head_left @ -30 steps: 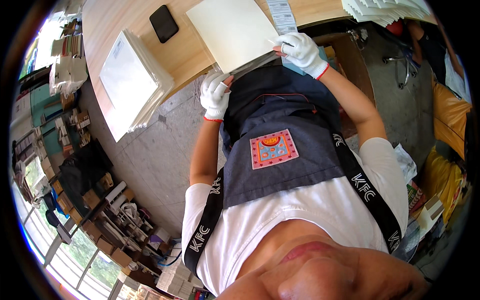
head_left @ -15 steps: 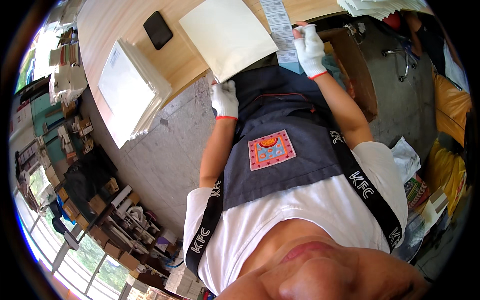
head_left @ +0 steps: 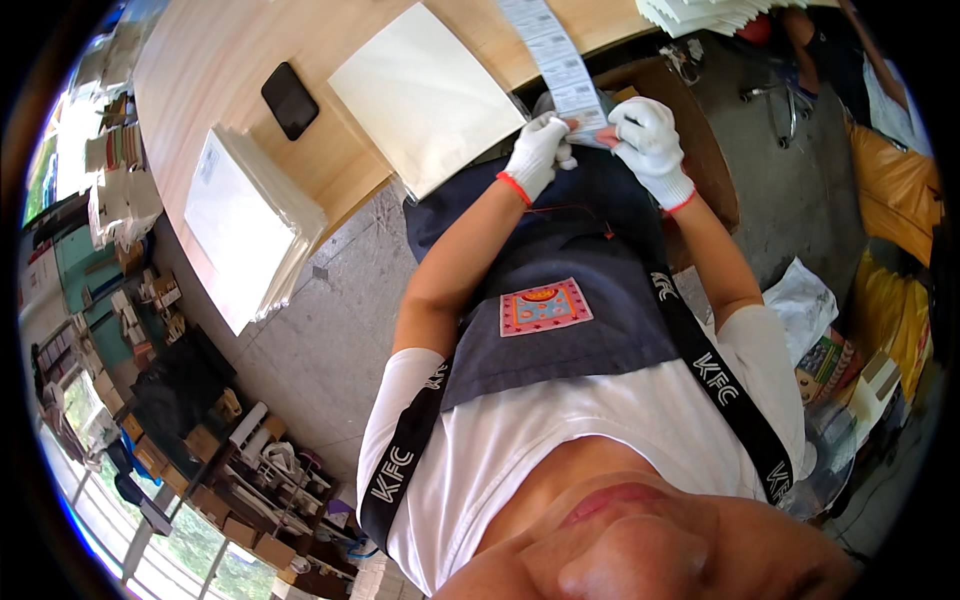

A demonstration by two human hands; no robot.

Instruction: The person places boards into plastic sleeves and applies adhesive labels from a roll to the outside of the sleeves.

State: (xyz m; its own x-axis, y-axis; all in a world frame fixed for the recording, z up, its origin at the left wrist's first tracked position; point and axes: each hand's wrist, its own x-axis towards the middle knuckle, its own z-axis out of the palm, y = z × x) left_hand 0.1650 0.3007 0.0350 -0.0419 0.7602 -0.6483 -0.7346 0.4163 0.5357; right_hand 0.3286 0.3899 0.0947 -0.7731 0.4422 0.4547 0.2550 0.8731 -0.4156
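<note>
A long strip of printed labels hangs over the table's near edge, down to my lap. My left hand, in a white glove with a red cuff and bare fingertips, pinches the strip's lower left corner. On the strip's right side, my right hand, gloved the same way, is closed with thumb and finger at that lower end. Just left of the strip lies a flat cream-white package, its near corner jutting past the table edge.
A black phone and a stack of plastic-wrapped white packages are on the wooden table. More white sheets are piled at the far right. Below stands an open cardboard box. Another person is partly visible beside an office chair.
My left hand has left the package's near corner and moved right to the label strip. My right hand has come down and inward to the strip's lower end. The head view has shifted slightly.
</note>
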